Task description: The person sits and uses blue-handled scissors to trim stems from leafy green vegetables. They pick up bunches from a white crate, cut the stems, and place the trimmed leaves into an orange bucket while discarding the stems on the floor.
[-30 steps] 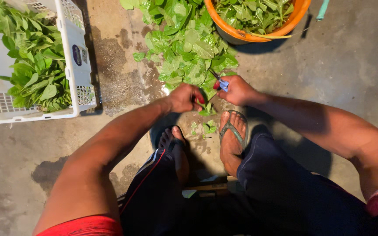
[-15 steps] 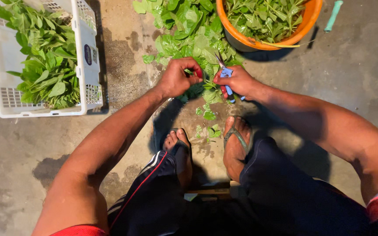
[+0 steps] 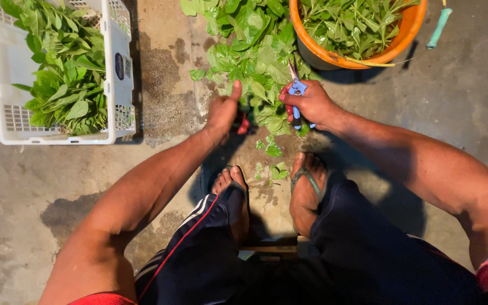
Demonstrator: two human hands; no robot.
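Seated, your right hand (image 3: 310, 104) closes its grip around blue-handled scissors (image 3: 295, 90) above the floor's leaf pile (image 3: 249, 45) while your left hand (image 3: 223, 111), loosely curled and seemingly empty, hovers beside it.

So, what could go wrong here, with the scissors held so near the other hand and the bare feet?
1. The right hand holds blue-handled scissors, blades up, close to the left hand; a cut finger seems possible.
2. Leaf scraps lie between the feet in open sandals, on a floor with dark patches that may be wet; slipping is a risk.
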